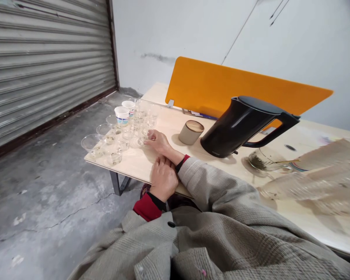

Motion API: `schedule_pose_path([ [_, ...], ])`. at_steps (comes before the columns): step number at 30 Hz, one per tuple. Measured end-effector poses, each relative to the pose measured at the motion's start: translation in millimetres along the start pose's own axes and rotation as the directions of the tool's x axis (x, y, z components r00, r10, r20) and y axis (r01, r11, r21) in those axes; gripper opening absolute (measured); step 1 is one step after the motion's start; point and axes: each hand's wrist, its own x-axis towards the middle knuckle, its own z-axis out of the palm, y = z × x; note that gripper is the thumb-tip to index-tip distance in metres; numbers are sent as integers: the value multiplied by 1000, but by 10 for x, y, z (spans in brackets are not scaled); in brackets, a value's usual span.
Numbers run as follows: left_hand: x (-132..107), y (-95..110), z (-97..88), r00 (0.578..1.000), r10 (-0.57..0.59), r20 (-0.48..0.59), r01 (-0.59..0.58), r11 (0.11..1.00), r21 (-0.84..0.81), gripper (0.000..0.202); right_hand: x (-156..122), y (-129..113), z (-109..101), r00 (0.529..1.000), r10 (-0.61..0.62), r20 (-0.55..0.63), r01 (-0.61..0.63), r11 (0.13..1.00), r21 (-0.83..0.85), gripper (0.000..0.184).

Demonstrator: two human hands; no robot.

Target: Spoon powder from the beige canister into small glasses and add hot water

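Just now, the right hand (160, 143) is being held out towards the left across a pale wooden table (175, 124), and a small clear cup (142, 140) is being met by its fingertips (149, 137). That cup is standing upright, round and with no long axis to speak of, directly left of the fingers and at the right end of a cluster of clear cups (113, 134). The fingers are being kept narrow against its side, though whether it is being gripped cannot be told. The left hand (163, 179) is the farther of the two from the cup: it is being laid on the right forearm (171, 152) on the near side, its fingers curled over. Paper cups (122, 116) are being left at the far end of the cluster, while a black kettle (245, 126) and a ceramic cup (191, 132) are standing to the right.
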Motion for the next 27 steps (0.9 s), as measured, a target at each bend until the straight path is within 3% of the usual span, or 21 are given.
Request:
schedule_pose_path([
  [12,6,12,-35,1000,-14,26,15,1000,-12,44,29,-15,27,1000,-8,27,8,1000,-5,51],
  [27,5,3,-66,1000,7,22,-7,1000,-16,44,35,27,5,998,-49,37,51,997,-55,39],
])
